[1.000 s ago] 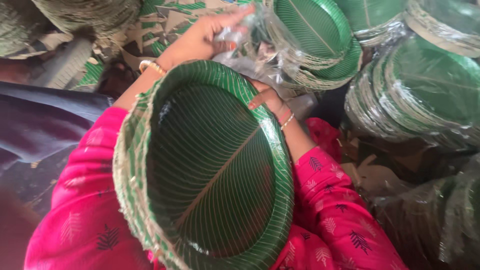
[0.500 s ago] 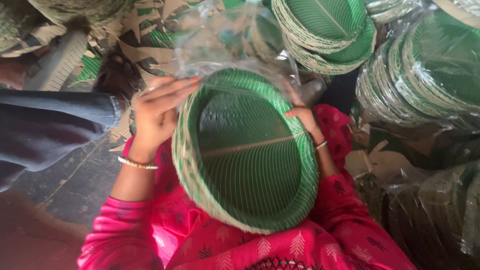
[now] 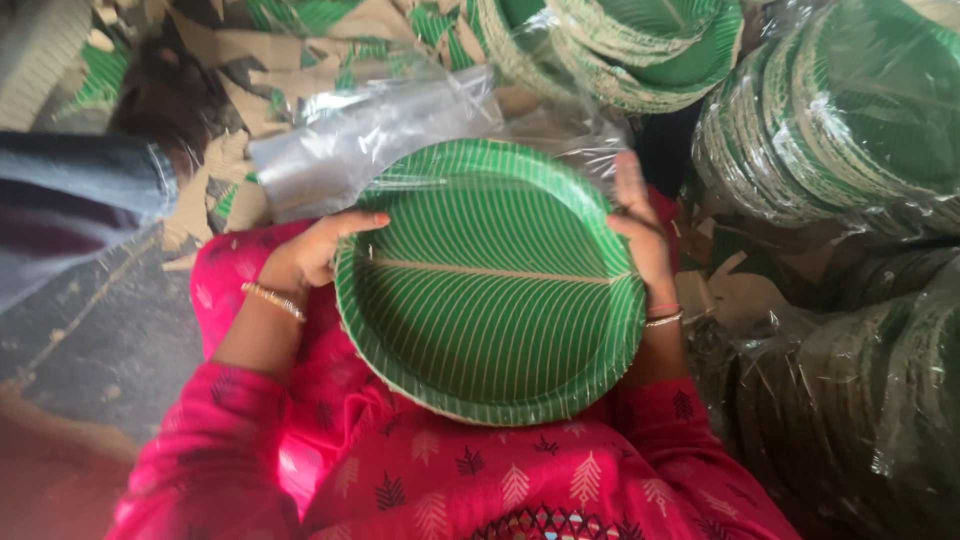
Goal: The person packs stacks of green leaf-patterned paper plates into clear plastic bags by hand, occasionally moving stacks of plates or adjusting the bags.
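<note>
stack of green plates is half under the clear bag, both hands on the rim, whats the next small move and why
Probably draw the clear plastic bag further down over the stack of green plates. The film covers only the far edge, the near rim is bare, and the left hand and right hand grip opposite sides, so the stack looks steady enough.

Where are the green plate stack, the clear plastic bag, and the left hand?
green plate stack point(image 3: 490, 290): head view, centre rib of the top plate.
clear plastic bag point(image 3: 350, 150): head view, crumpled middle.
left hand point(image 3: 315, 250): head view, back of the hand.
</note>
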